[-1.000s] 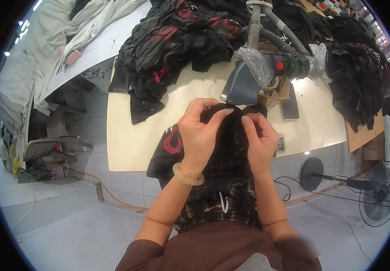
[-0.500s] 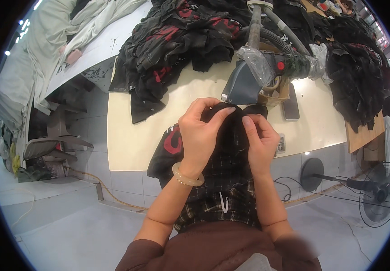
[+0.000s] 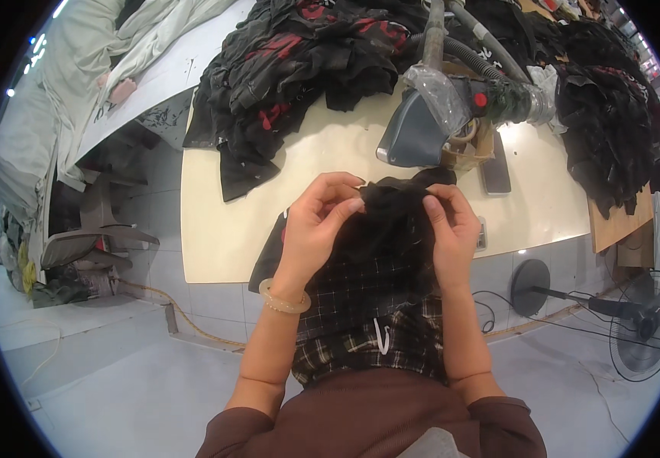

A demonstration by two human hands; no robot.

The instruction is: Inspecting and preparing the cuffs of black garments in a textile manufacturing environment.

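Partly lost in its own dark folds, the soft black garment (image 3: 397, 210) bunches over the near edge of the worktop (image 3: 330, 153); where it ends below, against the checked cloth (image 3: 326, 355), is hard to make out. Left hand (image 3: 311, 233) and right hand (image 3: 454, 233) each pinch it, some fingertips hidden. Toward the far edge, a crumpled, red-printed heap (image 3: 307, 72) is cut off above.

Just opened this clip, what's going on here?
A person is handling a black garment near the front edge of a pale table. The right hand pinches it; the left hand is at its other side, grip unclear. A blue-grey machine head sits just beyond, with a heap of dark clothes on the table's far side.
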